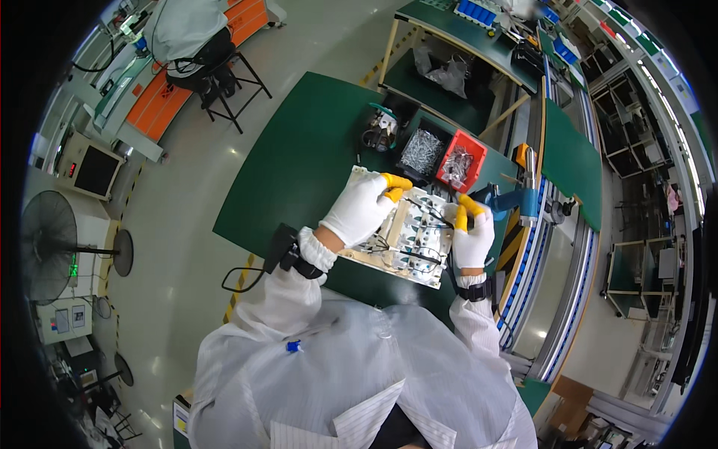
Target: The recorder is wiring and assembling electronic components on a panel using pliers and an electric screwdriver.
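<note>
On the green table [292, 150], a black bin [416, 176] holds small silvery metal pieces [422, 152]; the red bin [478, 150] beside it holds more. Nearer the person lies a white wired assembly [415, 238]. The gloved left hand [360, 206] lies over its left part, thumb and forefinger slightly parted; the right hand [473, 238], fingers narrowly spaced, is at its right edge. Whether either grips anything, I cannot tell.

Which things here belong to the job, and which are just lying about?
Likely the job:
white frame, left hand on it, right hand by its edge
black bin, red bin, both holding small metal parts
blue tool, perhaps

Seemingly just around:
large fan
monitor
plastic bag
</note>
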Demonstrator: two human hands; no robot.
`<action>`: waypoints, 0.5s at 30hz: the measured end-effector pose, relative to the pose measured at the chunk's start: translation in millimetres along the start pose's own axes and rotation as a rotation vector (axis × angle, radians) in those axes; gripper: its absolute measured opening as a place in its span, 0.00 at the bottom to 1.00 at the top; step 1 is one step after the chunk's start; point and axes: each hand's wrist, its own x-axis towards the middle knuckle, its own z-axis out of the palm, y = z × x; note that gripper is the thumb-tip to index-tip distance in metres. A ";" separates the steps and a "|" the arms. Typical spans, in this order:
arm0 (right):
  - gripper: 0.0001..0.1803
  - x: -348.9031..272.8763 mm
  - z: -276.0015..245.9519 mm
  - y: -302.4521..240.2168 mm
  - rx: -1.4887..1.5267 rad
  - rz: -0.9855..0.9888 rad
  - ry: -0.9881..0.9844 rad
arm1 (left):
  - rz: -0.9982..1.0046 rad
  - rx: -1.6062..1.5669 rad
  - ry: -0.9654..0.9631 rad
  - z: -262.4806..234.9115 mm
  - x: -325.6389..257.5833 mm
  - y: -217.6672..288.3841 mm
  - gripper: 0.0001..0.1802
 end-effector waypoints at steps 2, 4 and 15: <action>0.11 25.9 4.3 -47.7 0.039 -0.182 -0.153 | -0.025 -0.063 0.001 -3.5 -6.6 6.3 0.12; 0.10 35.8 15.1 -63.9 0.185 -0.187 -0.425 | -0.068 -0.238 0.040 1.5 -5.4 0.6 0.13; 0.13 31.2 31.3 -45.0 0.683 0.420 -0.811 | -0.003 -0.255 0.078 9.2 1.1 -17.9 0.16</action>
